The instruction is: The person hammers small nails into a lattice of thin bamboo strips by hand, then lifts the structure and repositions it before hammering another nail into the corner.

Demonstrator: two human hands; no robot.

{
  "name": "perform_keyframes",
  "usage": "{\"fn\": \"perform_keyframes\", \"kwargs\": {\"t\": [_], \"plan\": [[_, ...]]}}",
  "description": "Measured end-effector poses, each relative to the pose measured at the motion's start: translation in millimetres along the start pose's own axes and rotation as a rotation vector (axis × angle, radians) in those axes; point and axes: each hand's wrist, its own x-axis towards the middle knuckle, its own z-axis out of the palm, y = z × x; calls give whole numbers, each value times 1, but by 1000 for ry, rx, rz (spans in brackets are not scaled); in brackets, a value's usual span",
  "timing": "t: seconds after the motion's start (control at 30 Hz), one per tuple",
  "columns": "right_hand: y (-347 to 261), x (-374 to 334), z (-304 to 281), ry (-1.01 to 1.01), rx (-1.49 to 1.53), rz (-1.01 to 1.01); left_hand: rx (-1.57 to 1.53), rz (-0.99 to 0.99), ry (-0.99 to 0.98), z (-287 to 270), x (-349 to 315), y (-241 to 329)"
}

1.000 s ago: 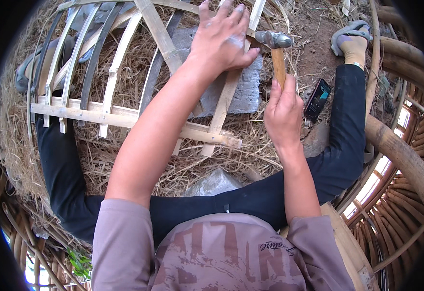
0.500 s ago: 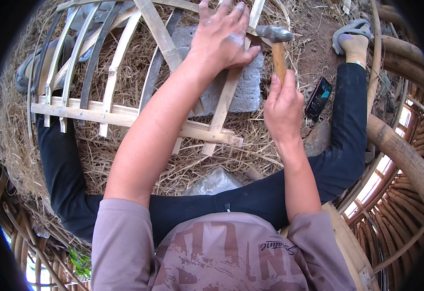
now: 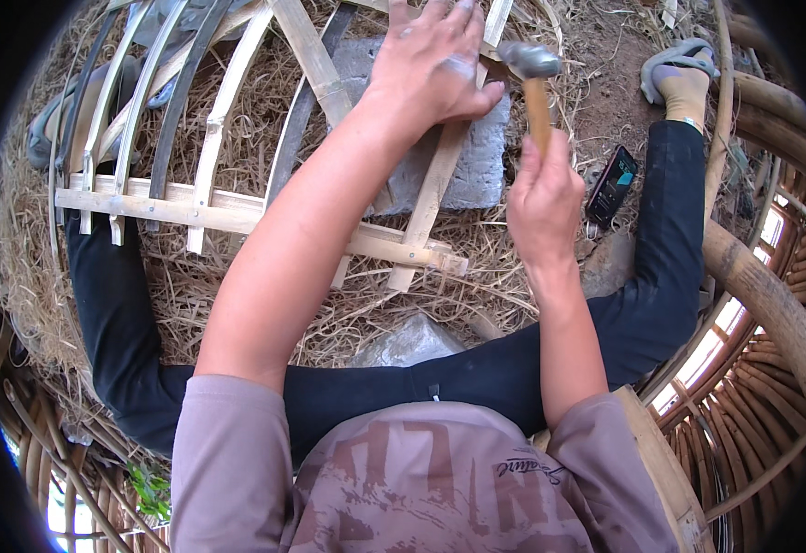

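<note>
My right hand (image 3: 545,198) is closed round the wooden handle (image 3: 539,111) of a hammer. The hammer's metal head (image 3: 534,61), slightly blurred, is raised at the right end of the far rail, and I cannot tell whether it touches. My left hand (image 3: 432,69) lies flat over the far part of a slatted bamboo frame (image 3: 228,218), fingers stretched out and thumb apart. Its fingertips reach the picture's top edge, and grey smudges mark its back. Pale and dark slats cross the frame's near rail. Under its right part sits a grey stone block (image 3: 481,170).
Straw and bamboo shavings (image 3: 320,327) cover the ground. A phone (image 3: 611,186) with a lit screen lies right of the hammer, near my right leg (image 3: 666,221). Something wrapped in clear plastic (image 3: 409,341) sits before me. Thick bamboo poles (image 3: 767,276) curve along the right.
The whole view has shifted slightly to the right. The hammer has tilted a little, its head still beside my left hand. My left hand stays on the frame.
</note>
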Motion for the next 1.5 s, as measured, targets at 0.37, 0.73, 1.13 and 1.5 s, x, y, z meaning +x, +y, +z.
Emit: {"fn": "perform_keyframes", "kwargs": {"t": [0.37,0.73,1.13,1.5], "plan": [[2,-3,9,341,257,0,44,28,99,13,-2,-2],[12,-12,12,160,115,-58,56,42,134,7,-3,-2],[20,4,4,165,336,254,-448,157,288,-3,12,-10],[27,6,5,125,442,261,-613,129,70,7,27,-23]]}}
